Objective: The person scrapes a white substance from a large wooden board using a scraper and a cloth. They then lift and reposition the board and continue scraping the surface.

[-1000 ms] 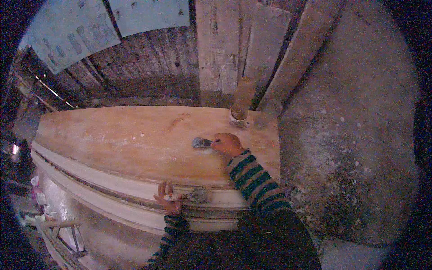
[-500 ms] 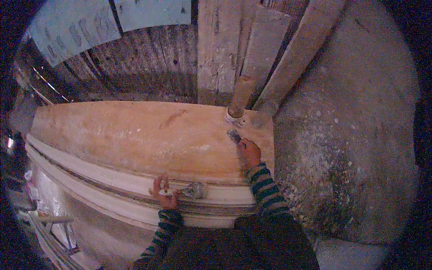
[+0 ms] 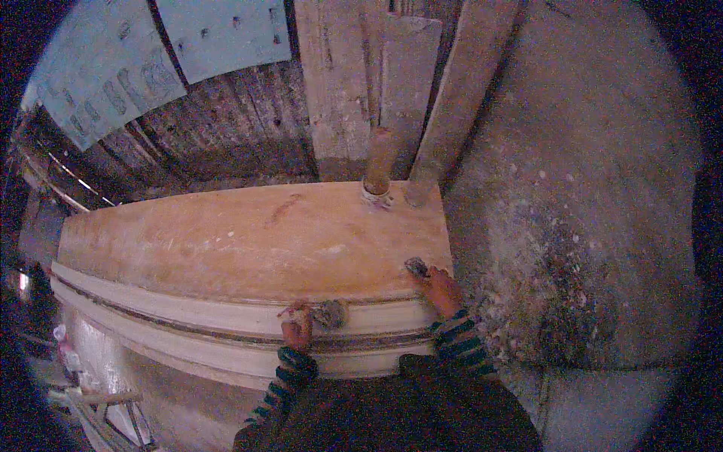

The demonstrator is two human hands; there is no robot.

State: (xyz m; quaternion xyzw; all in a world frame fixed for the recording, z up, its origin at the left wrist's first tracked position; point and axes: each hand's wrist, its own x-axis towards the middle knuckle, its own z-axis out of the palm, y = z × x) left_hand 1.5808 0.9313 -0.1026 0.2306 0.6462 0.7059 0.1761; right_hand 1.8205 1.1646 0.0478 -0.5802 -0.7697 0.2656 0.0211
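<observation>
My left hand (image 3: 298,331) is closed around a putty knife, its wide grey blade (image 3: 330,313) pointing right over the pale wooden mouldings (image 3: 376,315). At the right end of the board, my right hand (image 3: 443,292) grips a second, smaller putty knife (image 3: 415,266) with a dark, smeared blade, pointing up and left. Both handles are mostly hidden by my fingers. The mouldings lie side by side along the near edge of a long orange-brown board (image 3: 226,252), with a dark gap between them.
A brown cylinder (image 3: 379,162) with a whitish base stands on the board's far right. Upright planks (image 3: 343,90) and a leaning beam (image 3: 463,90) are behind it. Pale splatter marks the floor (image 3: 546,248) at right. A wooden frame (image 3: 98,410) is at lower left.
My right hand has drawn back toward me and slightly right with its putty knife. My left hand's spread fingers have closed in around its handle. The whole view has shifted a little.
</observation>
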